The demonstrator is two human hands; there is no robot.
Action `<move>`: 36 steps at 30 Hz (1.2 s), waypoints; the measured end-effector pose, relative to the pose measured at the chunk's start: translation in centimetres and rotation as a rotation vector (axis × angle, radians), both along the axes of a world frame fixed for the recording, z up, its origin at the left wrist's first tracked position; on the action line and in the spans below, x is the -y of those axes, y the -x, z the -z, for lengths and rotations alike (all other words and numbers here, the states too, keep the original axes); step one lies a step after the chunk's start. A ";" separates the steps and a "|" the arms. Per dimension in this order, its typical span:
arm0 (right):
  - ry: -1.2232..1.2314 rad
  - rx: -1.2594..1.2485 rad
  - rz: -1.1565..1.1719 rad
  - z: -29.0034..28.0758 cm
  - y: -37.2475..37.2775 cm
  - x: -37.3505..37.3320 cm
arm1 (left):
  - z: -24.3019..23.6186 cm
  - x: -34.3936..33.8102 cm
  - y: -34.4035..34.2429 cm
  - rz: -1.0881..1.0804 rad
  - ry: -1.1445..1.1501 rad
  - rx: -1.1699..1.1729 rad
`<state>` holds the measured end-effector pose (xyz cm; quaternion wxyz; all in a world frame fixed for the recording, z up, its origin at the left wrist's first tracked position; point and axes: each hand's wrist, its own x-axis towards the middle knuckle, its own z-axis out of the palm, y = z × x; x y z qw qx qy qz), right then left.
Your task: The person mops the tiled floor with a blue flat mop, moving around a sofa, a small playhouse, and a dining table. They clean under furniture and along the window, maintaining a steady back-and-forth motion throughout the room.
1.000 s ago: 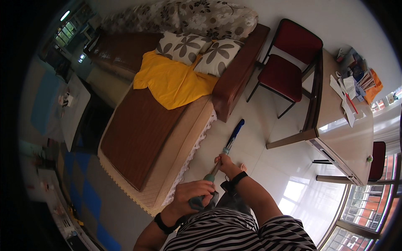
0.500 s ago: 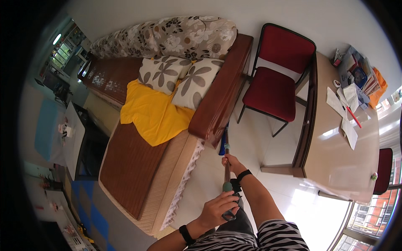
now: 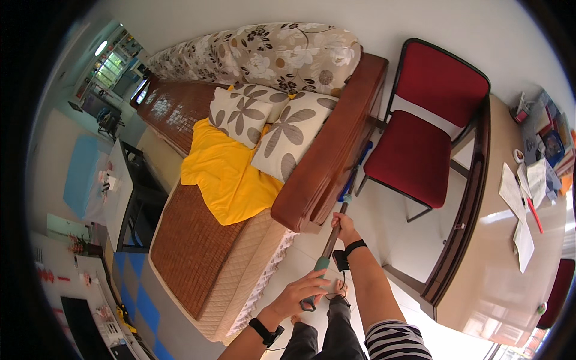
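A long-handled mop (image 3: pixel 331 241) slants away from me, its brown pole ending in a grey-green grip with a loop. My left hand (image 3: pixel 298 294) is closed round that grip at the near end. Farther along the pole, my right hand (image 3: pixel 344 228) is wrapped round it just below a pale green joint. The narrow blue mop head (image 3: pixel 358 171) lies on the floor in the gap between the sofa's wooden arm (image 3: pixel 336 156) and a red chair (image 3: pixel 409 157); the sofa arm hides part of it.
Left of me stands the sofa with a brown mat (image 3: pixel 192 252), yellow cloth (image 3: pixel 228 180) and patterned cushions (image 3: pixel 288 135). A glossy desk (image 3: pixel 480 264) with papers and a box is on the right. A dark-framed table (image 3: pixel 123 198) stands farther left.
The mop head has gone deeper into the gap between sofa and chair, and the pole now slants more to the right. The view has shifted, showing my feet on the floor.
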<state>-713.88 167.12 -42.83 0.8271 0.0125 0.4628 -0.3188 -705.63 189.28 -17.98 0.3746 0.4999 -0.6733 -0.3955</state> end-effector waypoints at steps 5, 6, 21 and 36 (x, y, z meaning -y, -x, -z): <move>0.192 -0.241 0.021 0.4 -1.0 3.9 | 2.1 3.3 -1.3 -0.069 -0.034 -0.073; 0.213 -0.176 0.049 0.4 -1.1 4.3 | 2.4 4.1 -1.5 -0.083 -0.046 -0.073; 0.036 -0.333 -0.109 -1.7 0.6 -2.7 | -0.3 -1.7 -0.8 0.028 0.004 0.119; -0.004 -0.478 -0.448 -4.6 -0.1 -18.9 | -4.4 -18.3 -0.4 -0.073 0.053 0.120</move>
